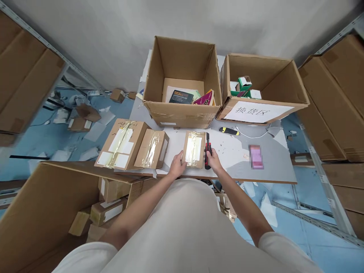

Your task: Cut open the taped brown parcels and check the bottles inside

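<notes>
A small taped cardboard box [194, 149] with a white label lies in front of me near the table's front edge. My left hand [178, 165] is closed on its lower left corner, thumb towards the top face. Along the box's right side, my right hand [214, 160] grips a red and black utility knife [207, 151], which points away from me. Part of that hand's fingers is hidden behind the knife. Further left stand a taped brown box [152, 148] and a bigger labelled box [122, 144], side by side.
At the back of the table [227, 151] stand an open carton [182, 115] with books and another open carton [298, 85] holding green-and-white boxes. A yellow and black cutter [229, 131] and a blurred pink item [256, 157] lie on the right. A large carton [57, 197] of parcels stands lower left.
</notes>
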Tool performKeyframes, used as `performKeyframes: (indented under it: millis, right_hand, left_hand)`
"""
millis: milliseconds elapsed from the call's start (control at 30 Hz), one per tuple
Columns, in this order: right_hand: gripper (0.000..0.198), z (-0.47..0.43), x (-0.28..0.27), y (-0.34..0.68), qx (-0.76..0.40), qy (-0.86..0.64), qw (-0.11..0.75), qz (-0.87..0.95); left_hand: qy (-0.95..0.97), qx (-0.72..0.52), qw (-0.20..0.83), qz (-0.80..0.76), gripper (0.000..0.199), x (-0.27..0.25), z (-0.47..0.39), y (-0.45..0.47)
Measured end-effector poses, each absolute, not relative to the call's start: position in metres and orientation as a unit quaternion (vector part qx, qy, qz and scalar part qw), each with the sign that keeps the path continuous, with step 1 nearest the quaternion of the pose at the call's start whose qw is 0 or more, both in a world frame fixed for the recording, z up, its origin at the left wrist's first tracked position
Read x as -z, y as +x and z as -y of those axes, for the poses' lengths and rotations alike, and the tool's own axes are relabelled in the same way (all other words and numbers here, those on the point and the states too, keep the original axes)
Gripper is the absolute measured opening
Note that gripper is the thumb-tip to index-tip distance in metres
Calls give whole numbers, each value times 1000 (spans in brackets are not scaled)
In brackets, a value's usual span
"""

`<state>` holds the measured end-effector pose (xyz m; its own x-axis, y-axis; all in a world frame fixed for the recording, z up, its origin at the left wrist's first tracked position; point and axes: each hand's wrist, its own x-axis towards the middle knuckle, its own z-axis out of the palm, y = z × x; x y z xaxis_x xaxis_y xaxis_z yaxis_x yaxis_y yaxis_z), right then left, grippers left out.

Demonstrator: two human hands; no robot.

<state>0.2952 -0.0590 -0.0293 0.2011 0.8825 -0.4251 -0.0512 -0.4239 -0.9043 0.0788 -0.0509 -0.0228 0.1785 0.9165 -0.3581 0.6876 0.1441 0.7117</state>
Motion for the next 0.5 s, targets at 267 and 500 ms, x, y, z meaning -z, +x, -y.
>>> performKeyframes:
  millis: [267, 500]
  right_hand:
    - [37, 143, 18, 280, -700, -586, 391, 114]
    - [50, 129, 10, 260, -644, -574, 496, 96]
  left_hand:
    - [771, -146, 335, -522, 59, 6, -66, 101]
    - [721, -114, 366, -578, 52, 15, -87, 109]
